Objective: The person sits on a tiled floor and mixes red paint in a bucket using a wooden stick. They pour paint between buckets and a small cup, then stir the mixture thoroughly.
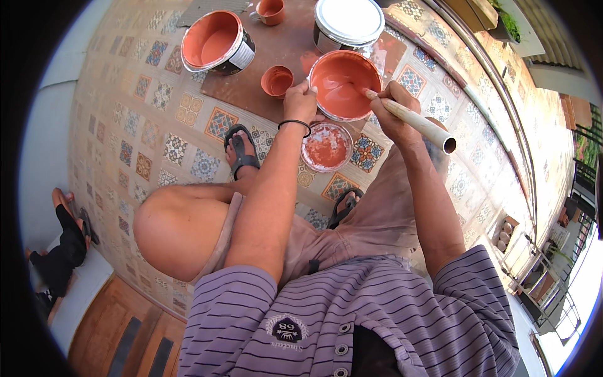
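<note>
A bucket of orange-red paint (336, 78) stands in front of me. My left hand (301, 105) is closed on its left rim. My right hand (397, 112) is wrapped round a whitish hollow pipe (418, 120). The pipe slants over the bucket's right edge, with its narrower end at the paint and its open end pointing toward me on the right. Just below the bucket lies a round lid (326, 147) smeared with paint. A small paint-stained cup (277, 81) sits beside my left hand.
Another paint bucket (217, 44) with a coated inside stands at the far left, near a stained mug (271, 10). A white-lidded bucket (349, 24) is behind the paint bucket. A brown board (235, 91) lies under them on patterned tiles. At the left edge another person's leg (69, 232) shows.
</note>
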A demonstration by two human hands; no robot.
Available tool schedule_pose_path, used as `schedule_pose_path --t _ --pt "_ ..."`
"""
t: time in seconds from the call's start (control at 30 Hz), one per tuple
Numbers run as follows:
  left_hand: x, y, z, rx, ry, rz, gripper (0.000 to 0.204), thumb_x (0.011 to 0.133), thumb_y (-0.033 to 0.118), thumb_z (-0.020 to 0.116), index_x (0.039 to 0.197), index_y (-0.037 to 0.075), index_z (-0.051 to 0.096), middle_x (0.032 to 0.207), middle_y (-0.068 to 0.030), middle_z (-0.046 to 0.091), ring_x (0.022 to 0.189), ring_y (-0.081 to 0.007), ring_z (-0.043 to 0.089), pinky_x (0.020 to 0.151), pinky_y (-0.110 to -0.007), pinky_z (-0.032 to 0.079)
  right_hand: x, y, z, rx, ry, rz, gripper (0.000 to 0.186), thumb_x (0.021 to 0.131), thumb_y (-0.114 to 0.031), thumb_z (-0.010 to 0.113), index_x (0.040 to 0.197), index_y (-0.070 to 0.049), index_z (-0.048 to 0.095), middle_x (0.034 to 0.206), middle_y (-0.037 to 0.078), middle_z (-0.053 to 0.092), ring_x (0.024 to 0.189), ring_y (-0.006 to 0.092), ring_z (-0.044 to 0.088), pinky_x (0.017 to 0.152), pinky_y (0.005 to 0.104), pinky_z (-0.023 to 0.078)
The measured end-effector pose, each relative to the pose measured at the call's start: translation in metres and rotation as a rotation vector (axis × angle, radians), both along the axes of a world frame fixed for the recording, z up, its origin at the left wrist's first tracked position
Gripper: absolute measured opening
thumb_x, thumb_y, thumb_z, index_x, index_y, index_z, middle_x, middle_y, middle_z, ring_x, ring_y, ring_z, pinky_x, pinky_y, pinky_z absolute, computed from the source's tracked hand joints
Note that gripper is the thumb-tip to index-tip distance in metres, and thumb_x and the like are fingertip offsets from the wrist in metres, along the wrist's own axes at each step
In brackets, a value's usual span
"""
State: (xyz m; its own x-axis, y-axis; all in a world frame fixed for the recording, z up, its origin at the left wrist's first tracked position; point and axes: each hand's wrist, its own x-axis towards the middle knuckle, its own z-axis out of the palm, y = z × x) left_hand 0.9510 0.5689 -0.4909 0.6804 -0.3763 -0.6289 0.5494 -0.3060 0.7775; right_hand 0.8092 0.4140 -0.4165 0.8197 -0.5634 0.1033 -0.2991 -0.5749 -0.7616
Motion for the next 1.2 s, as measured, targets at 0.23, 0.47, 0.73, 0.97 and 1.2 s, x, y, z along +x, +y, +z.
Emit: schedule_pose_path --t 0.23,0.47,0.73,0.97,1.2 --pt "0.002 -0.001 0.000 -0.005 0.007 0.009 0.037 0.109 0.012 0.059 0.144 0.001 0.067 0.124 -0.0162 0.074 0.097 -0.0257 0.078 0.066 -0.041 0.072 0.010 0.001 -0.007 -0.062 -0.174 0.118 0.020 0.089 -0.011 0.079 0.083 -0.004 0.061 0.075 0.013 0.067 0.065 0.0256 0.066 0.061 0.0405 0.053" --pt "0.001 -0.003 -0.004 0.004 0.006 0.038 0.038 0.109 0.012 0.059 0.145 0.001 0.066 0.121 -0.0149 0.074 0.094 -0.0257 0.078 0.067 -0.042 0.072 -0.008 0.001 -0.010 0.252 0.090 -0.069 0.029 0.092 -0.018 0.083 0.078 -0.003 0.062 0.068 0.010 0.066 0.062 0.0129 0.062 0.057 0.0349 0.050" --pt "0.002 -0.002 -0.002 0.022 0.021 0.009 0.037 0.110 0.013 0.059 0.143 0.002 0.068 0.118 -0.0158 0.075 0.095 -0.0260 0.078 0.067 -0.042 0.072 0.009 -0.006 0.005 0.172 -0.084 -0.022 0.029 0.092 -0.020 0.084 0.082 -0.002 0.063 0.071 0.008 0.071 0.067 0.0111 0.064 0.060 0.0325 0.052" --pt "0.004 -0.002 0.001 -0.004 -0.002 -0.021 0.037 0.109 0.013 0.059 0.143 0.002 0.068 0.119 -0.0159 0.075 0.094 -0.0261 0.078 0.067 -0.043 0.072 -0.014 0.008 -0.026 0.220 -0.024 0.004 0.024 0.090 -0.013 0.081 0.081 -0.003 0.061 0.071 0.010 0.069 0.066 0.0145 0.064 0.060 0.0351 0.052" --pt "0.004 -0.002 -0.006 0.032 0.007 0.020 0.037 0.110 0.013 0.058 0.144 0.003 0.067 0.120 -0.0153 0.074 0.095 -0.0260 0.078 0.067 -0.043 0.072 0.001 -0.009 0.000 0.113 0.019 -0.106 0.027 0.090 -0.015 0.081 0.079 -0.003 0.060 0.072 0.013 0.067 0.062 0.0223 0.066 0.057 0.0390 0.052"
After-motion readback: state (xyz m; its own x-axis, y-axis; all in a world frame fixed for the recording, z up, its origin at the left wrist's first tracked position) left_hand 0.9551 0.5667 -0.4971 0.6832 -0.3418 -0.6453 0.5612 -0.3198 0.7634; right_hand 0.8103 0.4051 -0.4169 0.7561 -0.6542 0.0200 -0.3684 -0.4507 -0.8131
